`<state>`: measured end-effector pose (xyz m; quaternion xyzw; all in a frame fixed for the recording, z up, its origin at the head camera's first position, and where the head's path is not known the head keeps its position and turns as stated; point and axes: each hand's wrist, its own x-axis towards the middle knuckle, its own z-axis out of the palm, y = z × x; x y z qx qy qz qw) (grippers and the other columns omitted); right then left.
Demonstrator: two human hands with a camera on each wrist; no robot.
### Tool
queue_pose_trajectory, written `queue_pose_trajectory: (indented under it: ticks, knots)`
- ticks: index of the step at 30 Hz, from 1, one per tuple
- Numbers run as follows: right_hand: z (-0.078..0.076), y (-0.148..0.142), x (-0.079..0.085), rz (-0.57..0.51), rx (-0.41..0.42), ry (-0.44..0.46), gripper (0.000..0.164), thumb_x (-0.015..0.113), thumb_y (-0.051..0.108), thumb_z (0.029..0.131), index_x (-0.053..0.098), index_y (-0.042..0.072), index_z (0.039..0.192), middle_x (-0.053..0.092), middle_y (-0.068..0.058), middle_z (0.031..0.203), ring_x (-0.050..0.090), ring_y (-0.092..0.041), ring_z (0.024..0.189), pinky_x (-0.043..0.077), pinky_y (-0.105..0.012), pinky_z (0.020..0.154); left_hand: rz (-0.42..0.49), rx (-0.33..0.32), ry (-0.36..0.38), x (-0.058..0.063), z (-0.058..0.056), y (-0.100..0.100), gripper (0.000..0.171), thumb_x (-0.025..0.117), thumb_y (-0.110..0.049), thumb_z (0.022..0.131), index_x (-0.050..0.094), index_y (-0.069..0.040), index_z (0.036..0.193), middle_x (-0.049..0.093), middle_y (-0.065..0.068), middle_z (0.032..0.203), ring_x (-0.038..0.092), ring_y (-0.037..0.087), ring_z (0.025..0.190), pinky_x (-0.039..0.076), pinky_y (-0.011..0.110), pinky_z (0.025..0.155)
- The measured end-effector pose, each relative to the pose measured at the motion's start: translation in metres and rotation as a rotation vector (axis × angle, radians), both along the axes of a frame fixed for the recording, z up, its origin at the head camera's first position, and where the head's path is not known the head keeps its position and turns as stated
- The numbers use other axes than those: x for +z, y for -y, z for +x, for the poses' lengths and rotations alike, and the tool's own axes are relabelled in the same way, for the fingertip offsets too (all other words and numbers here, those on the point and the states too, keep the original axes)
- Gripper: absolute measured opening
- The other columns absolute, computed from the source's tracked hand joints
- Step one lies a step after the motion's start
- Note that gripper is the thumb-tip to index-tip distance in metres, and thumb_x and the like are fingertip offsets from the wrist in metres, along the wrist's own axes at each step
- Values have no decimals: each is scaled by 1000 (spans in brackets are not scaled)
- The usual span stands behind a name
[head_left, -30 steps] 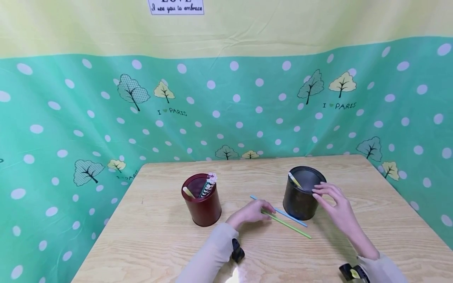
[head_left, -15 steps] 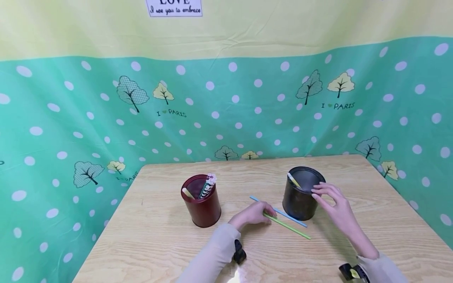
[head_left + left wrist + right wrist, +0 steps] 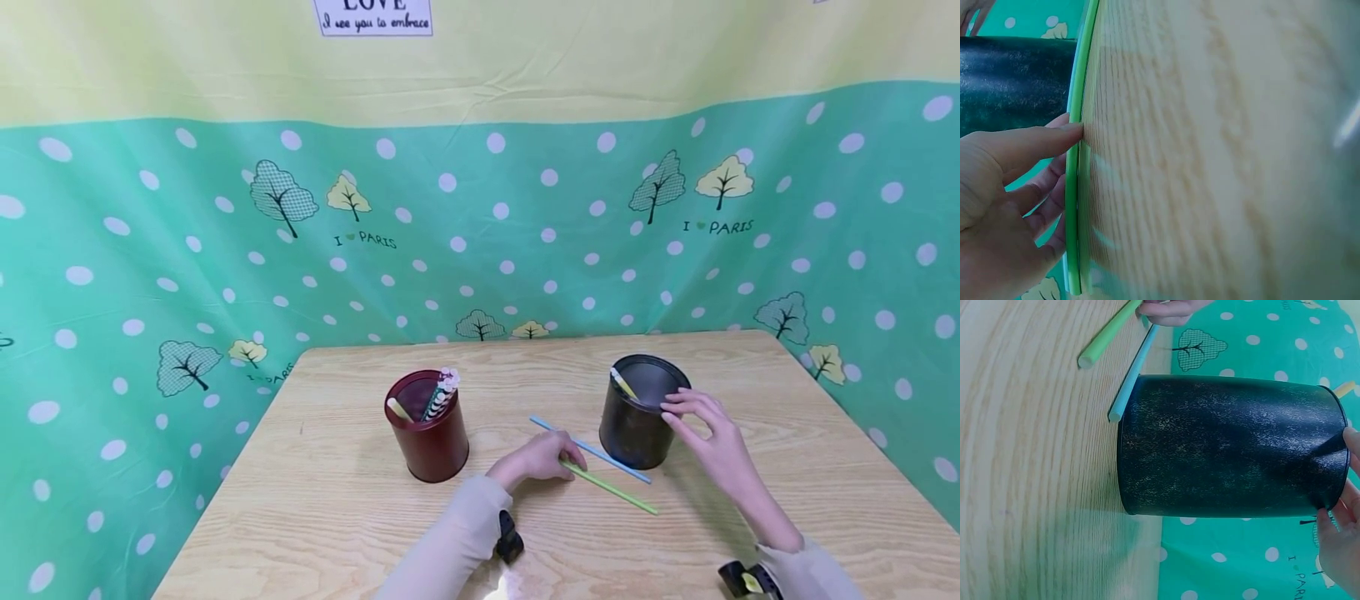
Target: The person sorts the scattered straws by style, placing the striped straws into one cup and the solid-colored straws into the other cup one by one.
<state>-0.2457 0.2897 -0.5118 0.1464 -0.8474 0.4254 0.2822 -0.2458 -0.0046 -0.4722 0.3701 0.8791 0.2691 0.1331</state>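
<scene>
My left hand (image 3: pixel 543 457) pinches a thin green straw (image 3: pixel 615 489) near its left end, low over the wooden table. In the left wrist view the thumb lies across the green straw (image 3: pixel 1074 206), with the other fingers behind it. A light blue straw (image 3: pixel 600 452) lies on the table just beyond, running roughly alongside. My right hand (image 3: pixel 708 429) holds the near right rim of a black cylindrical can (image 3: pixel 633 429), thumb outside and fingertips over the edge. Inside that can leans a thin yellow item with a white tip (image 3: pixel 622 382).
A dark red can (image 3: pixel 431 450) stands upright to the left, holding a pale-tipped stick (image 3: pixel 399 408) and a dark item with white patterns and pink flowers (image 3: pixel 442 396). The wooden table (image 3: pixel 315 483) ends against a green and yellow printed cloth (image 3: pixel 420 275).
My left hand has moved slightly towards me and to the right, and the green straw has shifted a little towards me with it. The right hand, both cans and the blue straw stay put.
</scene>
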Motion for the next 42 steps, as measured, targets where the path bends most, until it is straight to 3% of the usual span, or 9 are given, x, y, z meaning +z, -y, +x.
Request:
queue_pose_trajectory:
  ticks: [3,6,7,12,15,19,24,30,42]
  knots:
    - [7,5,10,-7,21,-21,15,63,20,82,65,23,96,55,6,113,38,-8,118,23,-13,97,-11,2,-2,0,2,-1,18,69,-3,73,70,-12,89,50,-8,76,43,-1,71,34,10,64]
    - [24,18,35,-40,72,-9,14,61,16,84,65,17,97,56,1,113,38,-11,118,23,-16,99,-15,9,10,-2,3,-1,16,68,-3,73,70,-12,87,51,-9,76,42,-1,69,34,11,64]
    - [28,22,41,-16,34,-4,13,62,16,82,65,17,95,56,2,111,39,-10,116,24,-14,97,-18,12,15,-2,3,-1,16,68,-3,74,70,-12,86,51,-9,75,42,-1,69,34,11,63]
    - [51,43,75,-47,56,10,10,61,10,83,65,7,92,56,-7,107,40,-11,114,24,-14,96,-34,27,35,-3,6,-2,13,67,-3,75,69,-12,83,51,-10,74,42,-2,68,34,11,64]
    - [46,38,66,-42,46,12,11,61,10,83,65,7,92,56,-8,107,39,-11,115,24,-12,95,-59,24,2,-1,7,-3,11,67,-5,75,69,-13,82,53,-11,73,42,-2,68,34,11,63]
    - [19,15,23,-20,24,0,14,63,16,82,65,19,96,56,3,112,37,-8,118,22,-11,96,-85,22,-37,2,9,-5,10,67,-5,74,68,-13,80,54,-11,70,43,-2,66,33,10,63]
    - [-2,-2,-9,10,-30,8,19,65,16,79,65,25,96,55,7,113,38,-9,117,22,-11,96,-90,29,-30,2,11,-8,10,68,-4,72,68,-12,78,52,-11,65,42,-3,61,33,10,60]
    - [-6,-4,-13,20,-38,1,20,66,18,79,64,29,96,54,11,112,38,-10,117,23,-12,96,-71,27,-25,4,13,-6,10,68,-3,72,66,-12,77,51,-11,64,42,-3,61,34,10,60]
    - [-6,-2,-9,13,-38,-4,21,66,18,79,64,30,95,54,11,112,38,-9,117,23,-11,95,144,39,86,17,14,5,12,66,2,74,63,-7,81,53,-7,71,44,-1,66,39,13,61]
